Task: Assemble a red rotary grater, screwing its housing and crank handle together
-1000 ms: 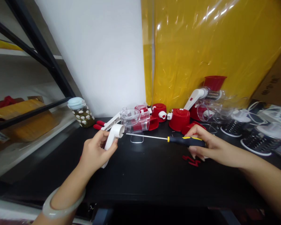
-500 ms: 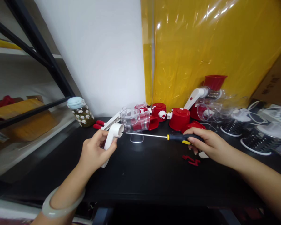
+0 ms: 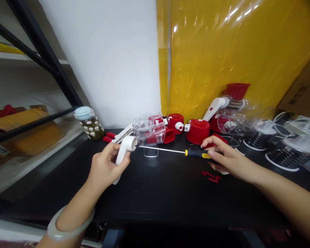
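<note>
The left hand (image 3: 105, 165) pinched a white crank handle (image 3: 123, 150) between thumb and fingers, its round open end standing above the fingertips and facing right. The right hand (image 3: 228, 157) had its thumb and fingers curled loosely round the back of a screwdriver (image 3: 187, 153), the forefinger lifted somewhat. From that grip the shaft ran nearly level to the left, its tip at the mouth of the crank handle; whether it met a screw inside could not be told.

Just below the right hand, small red pieces (image 3: 211, 177) lay on the black table (image 3: 157, 196), and a white piece (image 3: 224, 173) showed partly under the fingers. Just beyond the same hand sat a red base (image 3: 197, 132). Past the left hand, a little to its right, stood a clear plastic housing (image 3: 152, 132); farther off to its left was a jar (image 3: 90, 127) with a pale blue lid. Well right of the right hand's fingers stood two grater drums (image 3: 290, 155), and behind them hung loops of white cable (image 3: 281, 125).
</note>
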{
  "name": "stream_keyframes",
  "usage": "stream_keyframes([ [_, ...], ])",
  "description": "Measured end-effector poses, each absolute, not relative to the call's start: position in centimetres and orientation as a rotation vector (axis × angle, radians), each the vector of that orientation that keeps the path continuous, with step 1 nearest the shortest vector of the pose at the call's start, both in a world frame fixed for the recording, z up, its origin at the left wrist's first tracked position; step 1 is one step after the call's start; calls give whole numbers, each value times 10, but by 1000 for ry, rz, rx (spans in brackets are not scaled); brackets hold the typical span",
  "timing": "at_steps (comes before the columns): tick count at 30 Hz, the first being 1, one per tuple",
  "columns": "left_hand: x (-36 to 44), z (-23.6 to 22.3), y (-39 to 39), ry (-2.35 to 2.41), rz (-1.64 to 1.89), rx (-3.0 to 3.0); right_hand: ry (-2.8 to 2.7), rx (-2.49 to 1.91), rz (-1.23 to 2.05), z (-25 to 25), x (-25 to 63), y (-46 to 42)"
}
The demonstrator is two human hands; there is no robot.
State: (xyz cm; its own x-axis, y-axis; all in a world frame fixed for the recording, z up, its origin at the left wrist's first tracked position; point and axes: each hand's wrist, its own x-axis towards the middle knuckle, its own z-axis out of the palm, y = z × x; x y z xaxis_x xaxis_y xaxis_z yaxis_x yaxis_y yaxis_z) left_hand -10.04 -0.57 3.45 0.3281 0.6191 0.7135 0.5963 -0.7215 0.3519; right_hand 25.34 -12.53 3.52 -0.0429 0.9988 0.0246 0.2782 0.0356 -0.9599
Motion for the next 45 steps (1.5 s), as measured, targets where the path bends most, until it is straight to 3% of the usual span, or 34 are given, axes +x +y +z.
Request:
stream_keyframes([
  [10, -102, 33, -3, 1143, 1317, 2426, -1614, -1372, 646, 36, 259, -127],
  [15, -103, 31, -3, 1126, 1299, 2412, -1816, -1411, 209, 31, 264, -128],
  [21, -101, 38, -3, 1151, 1251, 2415, -1930, -1297, -52, 35, 261, -129],
  [36, -93, 52, -1, 1073, 638, 2541, -2188, -1155, -38, 56, 280, -125],
  [45, -86, 41, 2, 1101, 597, 2536, -2111, -1262, 85, 36, 275, -120],
])
